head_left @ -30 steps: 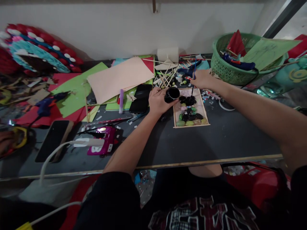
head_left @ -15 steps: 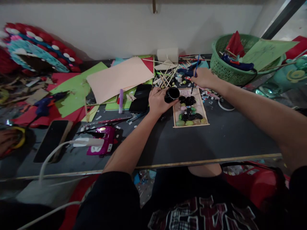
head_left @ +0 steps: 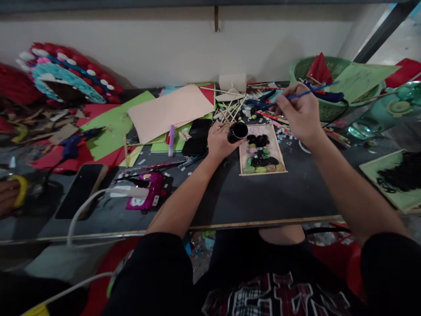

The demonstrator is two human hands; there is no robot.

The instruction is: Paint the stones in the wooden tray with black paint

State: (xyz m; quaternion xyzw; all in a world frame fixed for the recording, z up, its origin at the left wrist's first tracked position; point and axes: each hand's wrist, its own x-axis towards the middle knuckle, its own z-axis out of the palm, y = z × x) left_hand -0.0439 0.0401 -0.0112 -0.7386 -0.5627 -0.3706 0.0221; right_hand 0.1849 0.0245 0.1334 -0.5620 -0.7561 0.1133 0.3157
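My left hand (head_left: 219, 139) is closed round a small dark jar (head_left: 237, 131), its round mouth facing up and its inside black. It stays beside the upper left edge of a stick-framed picture (head_left: 262, 151) covered with black, green and pale pebbles. To the right and above that picture, my right hand (head_left: 301, 112) is raised, its fingers closed on a thin blue paintbrush (head_left: 297, 95). The brush lies nearly level, its tip end pointing left, apart from the pebbles. Part of the handle passes in front of the basket.
A green basket (head_left: 335, 109) stands at the back right, near a framed green panel (head_left: 388, 180). Coloured paper (head_left: 171, 109), a phone (head_left: 197, 137) and a purple power strip (head_left: 148, 193) lie to the left. Another person's hand (head_left: 8, 195) shows at the far left.
My right hand has lifted the brush away from the pebble picture and tilted it from upright to nearly level. My left hand keeps the jar in place. The view has shifted slightly.
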